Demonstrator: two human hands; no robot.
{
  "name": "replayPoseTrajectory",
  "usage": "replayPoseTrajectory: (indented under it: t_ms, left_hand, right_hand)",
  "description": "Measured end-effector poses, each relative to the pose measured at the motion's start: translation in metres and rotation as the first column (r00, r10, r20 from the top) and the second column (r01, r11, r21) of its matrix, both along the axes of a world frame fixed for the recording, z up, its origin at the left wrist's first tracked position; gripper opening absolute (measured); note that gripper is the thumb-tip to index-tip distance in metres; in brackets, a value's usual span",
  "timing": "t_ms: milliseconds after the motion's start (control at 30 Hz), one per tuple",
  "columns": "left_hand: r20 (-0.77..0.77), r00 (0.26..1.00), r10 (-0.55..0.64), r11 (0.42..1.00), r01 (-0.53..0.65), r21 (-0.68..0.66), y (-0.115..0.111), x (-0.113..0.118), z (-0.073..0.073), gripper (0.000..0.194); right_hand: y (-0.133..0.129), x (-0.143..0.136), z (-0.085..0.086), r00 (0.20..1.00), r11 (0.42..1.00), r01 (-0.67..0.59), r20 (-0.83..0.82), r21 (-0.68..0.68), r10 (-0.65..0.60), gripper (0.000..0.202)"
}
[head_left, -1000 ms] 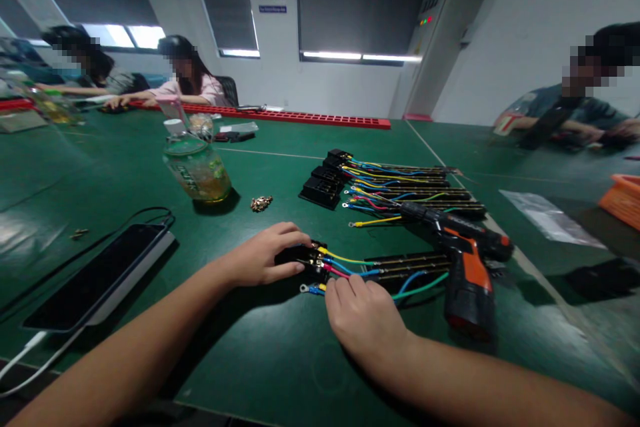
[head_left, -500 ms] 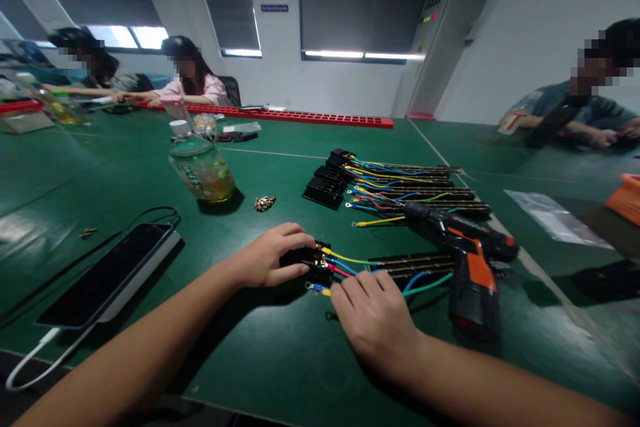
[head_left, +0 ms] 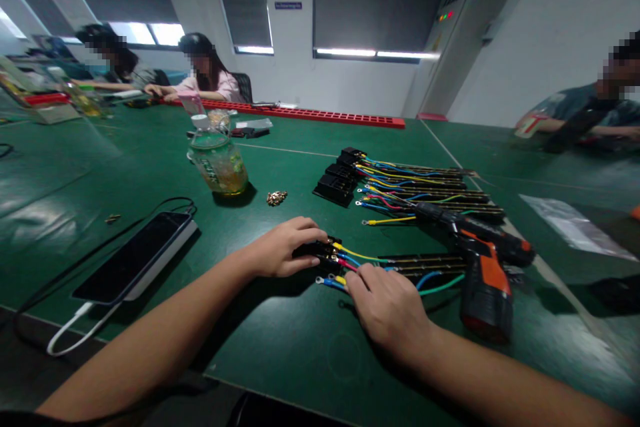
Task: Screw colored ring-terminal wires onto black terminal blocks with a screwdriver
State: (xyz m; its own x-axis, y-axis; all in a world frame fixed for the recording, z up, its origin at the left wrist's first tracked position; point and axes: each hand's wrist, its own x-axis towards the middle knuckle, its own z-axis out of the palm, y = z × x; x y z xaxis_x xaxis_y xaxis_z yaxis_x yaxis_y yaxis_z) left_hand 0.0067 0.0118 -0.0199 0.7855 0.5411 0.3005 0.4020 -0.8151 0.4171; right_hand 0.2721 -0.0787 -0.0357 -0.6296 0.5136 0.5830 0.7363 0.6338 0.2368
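Note:
My left hand is closed around a black socket-like block, thumb on the near side and fingers on the far side. Yellow, blue and red wires are attached at the block's right end and run to black strips with brass-coloured lines. My right hand has its fingers curled over loose wires with ring terminals, whose blue and yellow sleeves stick out to its left. Its fingertips are partly hidden. A black-and-orange cordless drill lies to the right, its bit pointing left.
Behind my hands lie several similar wired blocks. A pile of brass screws sits beside a glass jug of drink. A phone on a power bank is at left, a plastic bag at right. Other people sit across the table.
The camera has turned slightly left, so everything appears farther right. Both hands keep nearly the same place at the block and wires; slightly more of the blue-sleeved terminal shows.

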Motion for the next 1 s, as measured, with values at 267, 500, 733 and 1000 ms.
replayPoseTrajectory:
  t_ms: [267,500,733,1000]
  left_hand:
    - [-0.011,1.000,-0.006,1.000,0.006,0.013,0.000,0.002,0.004,0.037]
    - [-0.008,0.999,0.033,0.991,-0.032,0.128,0.002,-0.001,0.005,0.043]
    - [0.049,0.999,0.025,0.996,-0.029,0.083,0.006,0.000,-0.001,0.044]
    - [0.120,0.991,0.054,0.996,-0.062,0.069,0.006,0.004,-0.003,0.042]
  right_hand:
    - [0.010,0.000,0.004,1.000,0.999,-0.025,-0.005,-0.037,0.024,0.021]
    - [0.016,-0.001,0.008,1.000,0.998,0.005,-0.008,-0.069,-0.006,0.020]
    - [0.017,-0.003,0.010,0.998,0.998,0.052,-0.041,-0.024,-0.053,0.022]
    - [0.022,-0.005,0.009,0.992,0.997,0.063,-0.105,-0.048,-0.068,0.019]
